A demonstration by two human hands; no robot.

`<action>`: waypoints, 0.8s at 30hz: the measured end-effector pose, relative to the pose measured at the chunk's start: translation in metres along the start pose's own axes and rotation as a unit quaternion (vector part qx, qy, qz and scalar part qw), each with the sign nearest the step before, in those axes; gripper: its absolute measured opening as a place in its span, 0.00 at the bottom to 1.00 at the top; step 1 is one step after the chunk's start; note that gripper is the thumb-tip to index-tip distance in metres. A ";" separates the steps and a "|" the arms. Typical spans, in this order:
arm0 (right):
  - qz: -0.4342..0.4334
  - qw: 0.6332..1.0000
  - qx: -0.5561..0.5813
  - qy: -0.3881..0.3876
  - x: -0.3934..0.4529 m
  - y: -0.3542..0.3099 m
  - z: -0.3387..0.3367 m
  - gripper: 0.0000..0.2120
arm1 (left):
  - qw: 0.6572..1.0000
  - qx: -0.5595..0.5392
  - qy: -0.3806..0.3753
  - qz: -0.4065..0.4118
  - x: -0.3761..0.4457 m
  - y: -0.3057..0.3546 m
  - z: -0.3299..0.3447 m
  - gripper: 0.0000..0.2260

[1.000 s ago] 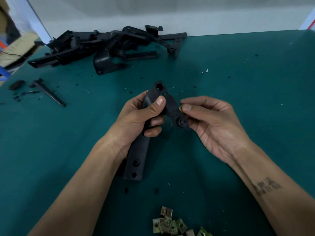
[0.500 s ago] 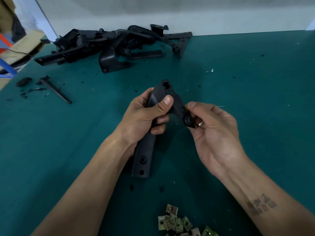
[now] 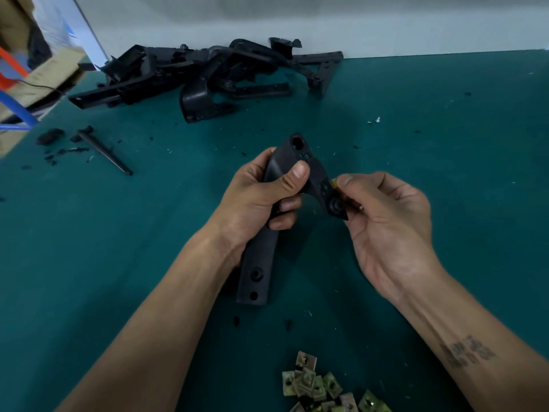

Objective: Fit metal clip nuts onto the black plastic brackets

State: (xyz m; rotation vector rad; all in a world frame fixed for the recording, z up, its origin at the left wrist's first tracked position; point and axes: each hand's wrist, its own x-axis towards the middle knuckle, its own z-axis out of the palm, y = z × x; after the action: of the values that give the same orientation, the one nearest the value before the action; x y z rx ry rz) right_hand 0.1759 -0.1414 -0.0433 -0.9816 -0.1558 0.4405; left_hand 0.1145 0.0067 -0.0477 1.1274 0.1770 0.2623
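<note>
My left hand (image 3: 261, 194) grips a long black plastic bracket (image 3: 258, 263) around its upper part, thumb across the front. The bracket's short arm points right, with small holes and a round boss near its tip. My right hand (image 3: 383, 215) pinches a brass-coloured clip nut (image 3: 334, 183) between thumb and fingers, right at the edge of that short arm. How far the nut sits on the arm is hidden by my fingers. A pile of several loose clip nuts (image 3: 315, 385) lies at the near edge of the table.
A heap of black plastic brackets (image 3: 208, 72) lies at the back of the teal table (image 3: 445, 144), near the wall. A thin black strip (image 3: 104, 151) and small black scraps lie at the left. Cardboard and a blue frame (image 3: 17, 114) stand beyond the table's left edge.
My right thumb and fingers have shifted up along the bracket's short arm, and the brass clip nut now shows at its edge. My left hand keeps the same grip on the bracket.
</note>
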 end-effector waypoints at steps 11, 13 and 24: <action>-0.006 1.000 -0.013 -0.013 0.003 0.001 -0.002 0.12 | 1.000 0.001 -0.009 -0.005 -0.002 0.002 0.003 0.07; -0.005 1.000 0.000 -0.013 0.003 0.002 -0.004 0.12 | 1.000 0.000 -0.011 -0.004 -0.003 0.002 0.003 0.09; 0.005 0.999 0.001 -0.035 0.005 0.000 -0.006 0.12 | 1.000 -0.002 -0.002 -0.009 -0.002 0.002 0.004 0.06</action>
State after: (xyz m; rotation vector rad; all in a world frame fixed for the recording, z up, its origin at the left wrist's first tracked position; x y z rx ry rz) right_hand 0.1822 -0.1439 -0.0473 -0.9657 -0.2146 0.4840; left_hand 0.1129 0.0038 -0.0442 1.1213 0.1825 0.2437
